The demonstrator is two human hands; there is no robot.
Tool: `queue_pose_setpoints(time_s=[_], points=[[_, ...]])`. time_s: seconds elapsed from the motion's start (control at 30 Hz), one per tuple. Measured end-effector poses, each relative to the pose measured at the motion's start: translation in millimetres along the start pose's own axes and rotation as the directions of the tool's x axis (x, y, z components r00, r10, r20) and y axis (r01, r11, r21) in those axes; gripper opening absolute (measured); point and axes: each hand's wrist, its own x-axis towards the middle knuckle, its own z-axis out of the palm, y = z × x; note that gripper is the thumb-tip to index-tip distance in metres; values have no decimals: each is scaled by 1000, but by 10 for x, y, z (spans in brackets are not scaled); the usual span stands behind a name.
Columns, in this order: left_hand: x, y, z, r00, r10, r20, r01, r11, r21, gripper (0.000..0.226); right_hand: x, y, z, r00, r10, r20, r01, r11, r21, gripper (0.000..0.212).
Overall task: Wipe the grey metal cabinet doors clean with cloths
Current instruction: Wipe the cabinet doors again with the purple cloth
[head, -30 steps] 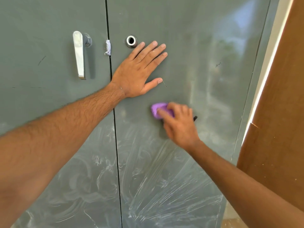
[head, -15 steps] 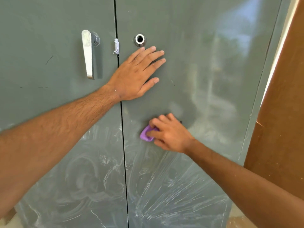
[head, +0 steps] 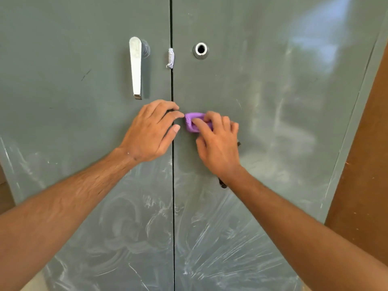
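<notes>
Two grey metal cabinet doors fill the view, the left door (head: pixel 63 101) and the right door (head: pixel 283 101), split by a dark vertical gap. My right hand (head: pixel 218 145) presses a small folded purple cloth (head: pixel 192 122) against the right door just beside the gap, fingers curled over it. My left hand (head: pixel 149 131) lies across the gap on the left door's edge, fingers loosely bent, fingertips almost touching the cloth. White smeared streaks cover the lower halves of both doors.
A silver lever handle (head: pixel 135 66) hangs on the left door. A round keyhole ring (head: pixel 201 49) sits on the right door, and a scrap of pale cloth (head: pixel 171 57) is stuck in the gap. A brown wooden panel (head: pixel 365 164) stands at the right.
My left hand slid down from beside the keyhole to the gap at cloth height. My right hand carried the purple cloth leftward, close to the gap. The view shifted left.
</notes>
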Motion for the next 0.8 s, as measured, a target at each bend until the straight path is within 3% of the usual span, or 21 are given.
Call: queue_pose_setpoints(time_s=[0.07,0.13,0.2,0.27,0.37,0.43,0.5,0.53,0.63,0.73,0.8], points=[[-127,18,-23,993,-104,-58,104,995,-15,26,-137,-207,117,965,-224,132,226,974,5,44],[-298,82,-24,973,-209,-95,207,978,-26,22,-333,-250,178,817,-495,297,499,864,68,45],[-500,195,13,946,-309,-100,304,951,-54,21,-410,-219,197,790,-526,315,529,845,84,43],[-687,367,62,897,-433,-89,418,897,-146,17,-365,-266,195,874,-411,259,408,910,69,45],[-820,645,138,768,-639,-47,604,745,-283,22,-197,-435,111,992,-40,120,12,974,224,43],[-759,794,155,722,-692,-13,621,656,-428,22,-108,-582,35,962,248,119,-274,837,473,31],[-625,913,133,714,-699,18,587,585,-559,28,-30,-696,-34,889,423,175,-433,651,623,16],[-557,949,119,706,-707,27,587,565,-580,35,3,-723,-66,870,457,187,-456,598,660,13],[-482,1002,192,676,-736,22,631,563,-534,52,28,-716,-195,883,409,233,-442,552,707,34],[-458,967,337,657,-750,-75,684,635,-359,68,36,-616,-244,901,213,379,-427,591,684,46],[-389,872,374,658,-733,-175,676,677,-293,67,115,-545,-259,909,169,382,-400,614,680,46]])
